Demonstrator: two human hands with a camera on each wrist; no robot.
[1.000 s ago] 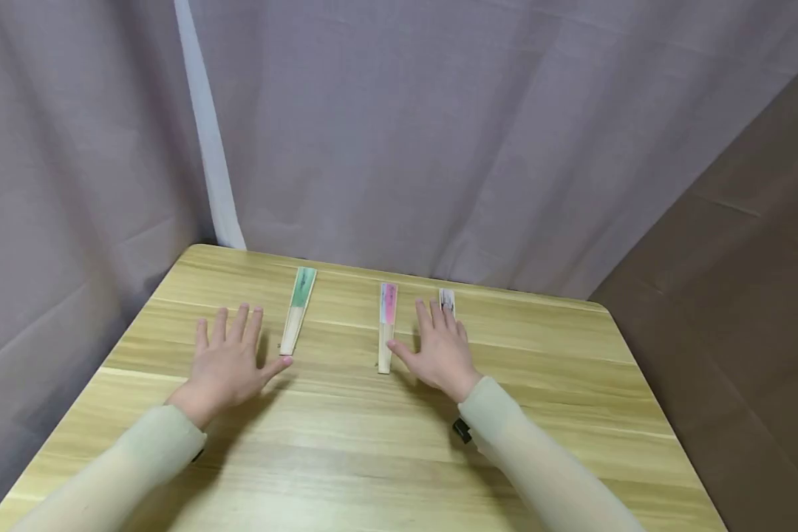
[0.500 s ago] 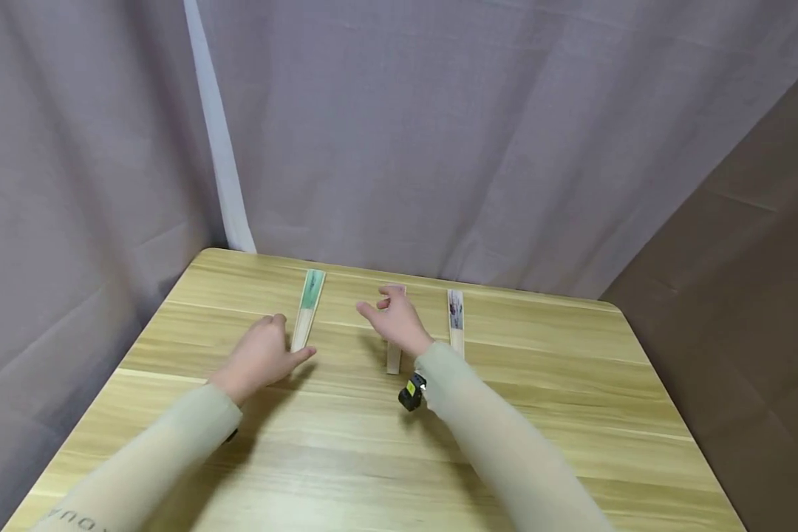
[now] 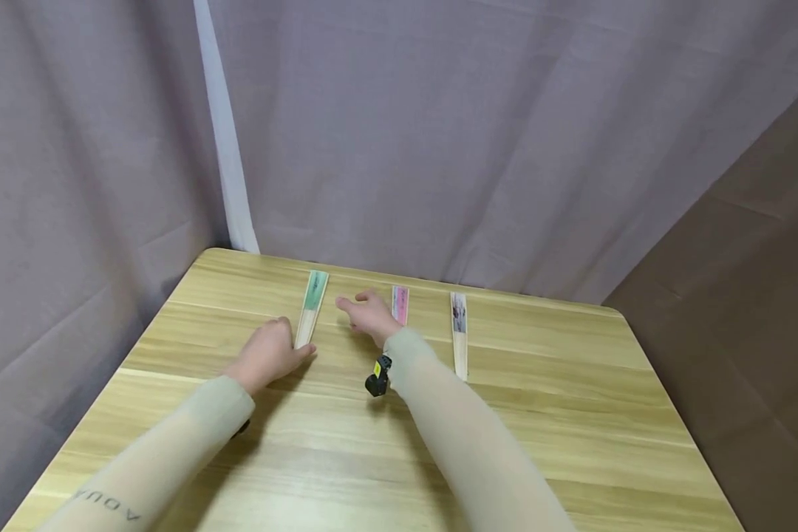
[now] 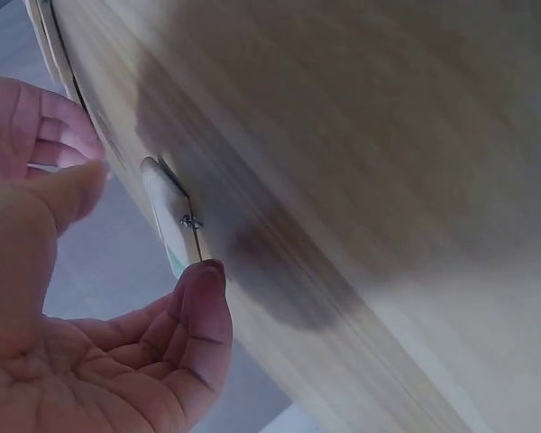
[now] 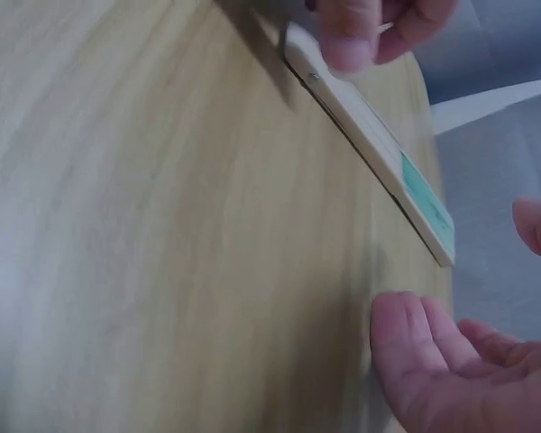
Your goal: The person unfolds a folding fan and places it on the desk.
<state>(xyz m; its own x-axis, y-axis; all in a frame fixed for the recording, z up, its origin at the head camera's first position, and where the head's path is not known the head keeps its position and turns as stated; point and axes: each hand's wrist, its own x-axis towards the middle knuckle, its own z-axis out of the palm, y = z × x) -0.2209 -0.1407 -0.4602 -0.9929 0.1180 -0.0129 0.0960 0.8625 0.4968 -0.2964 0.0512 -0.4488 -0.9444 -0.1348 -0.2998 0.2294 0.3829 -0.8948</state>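
A folded hand fan [image 3: 310, 310] with a green upper part and pale wooden ribs lies at the table's left. My left hand [image 3: 269, 355] is at its handle end. In the left wrist view the bent fingertips reach the edge of that green fan [image 4: 169, 212] near its metal pin, with the thumb apart from it. My right hand [image 3: 370, 316] reaches left, holding nothing, to the right of the green fan. In the right wrist view its relaxed fingers [image 5: 415, 338] are spread from the thumb, short of the fan's green end [image 5: 424, 203].
A folded pink fan [image 3: 400, 304] lies partly hidden behind the right hand and sleeve. Farther right is a folded fan [image 3: 459, 332] with a dark pattern. All lie on a wooden table [image 3: 558, 384], with grey curtains [image 3: 372, 148] behind its far edge.
My right hand has moved left from beside the dark-patterned fan, across the pink fan, toward the green one. My left hand has moved right to the green fan's handle end, its fingers bending.
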